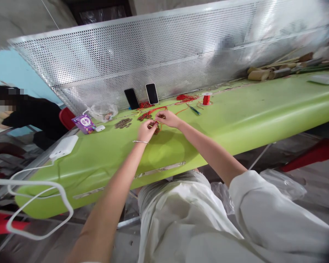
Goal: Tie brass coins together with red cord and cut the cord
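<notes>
Head view: the left hand (147,130) is curling inward, its thumb and fingers closing on a thin red cord (156,123). The right hand (167,118) is bending over from the other side, fingertips also pinching at the cord, which is sitting between both hands just above the table (167,148); its finer details are too small to tell. A thin metal bangle (140,141) is circling the left wrist.

Flat brown discs (123,123) are lying in a rough-edged cluster left of the hands. Behind the hands, a soft red bundle (161,108) is trailing loose strands. To the right, a slim green tool (194,110) is lying near a cylindrical red spool (206,99) with pale flanges.

Two slabs, a black phone (131,98) and a white-edged phone (152,94), are leaning near the perforated metal screen (159,47). A crinkled clear bag (102,111) is slumping beside a glossy purple packet (83,123). The table's green covering is looking smooth and shiny.
</notes>
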Motion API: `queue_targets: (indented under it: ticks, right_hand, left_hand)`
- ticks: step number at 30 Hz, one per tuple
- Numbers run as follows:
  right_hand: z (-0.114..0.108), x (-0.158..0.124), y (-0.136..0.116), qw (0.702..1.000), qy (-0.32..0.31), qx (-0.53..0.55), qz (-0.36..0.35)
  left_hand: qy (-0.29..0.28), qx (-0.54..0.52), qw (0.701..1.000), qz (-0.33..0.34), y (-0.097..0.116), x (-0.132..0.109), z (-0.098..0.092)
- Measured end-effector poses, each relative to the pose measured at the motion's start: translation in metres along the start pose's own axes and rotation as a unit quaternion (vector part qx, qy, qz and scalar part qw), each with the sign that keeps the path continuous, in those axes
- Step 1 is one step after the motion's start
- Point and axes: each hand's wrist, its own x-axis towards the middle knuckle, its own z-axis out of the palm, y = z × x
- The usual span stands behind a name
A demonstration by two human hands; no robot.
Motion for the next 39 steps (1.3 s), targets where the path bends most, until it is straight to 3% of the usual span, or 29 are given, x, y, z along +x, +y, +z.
queue_targets:
  ticks: [27, 33, 39]
  right_hand:
    - [-0.001, -0.001, -0.009, 0.999, -0.004, 0.036, 0.008]
    - [-0.001, 0.000, -0.009, 0.996, -0.007, 0.064, 0.055]
    - [-0.002, -0.002, -0.010, 0.978, -0.063, 0.140, 0.138]
  left_hand:
    - [0.034, -0.080, 0.995, -0.053, 0.001, 0.002, -0.001]
    - [0.060, -0.095, 0.991, -0.068, -0.001, 0.003, 0.000]
    - [0.077, -0.124, 0.986, -0.079, -0.004, 0.005, 0.000]
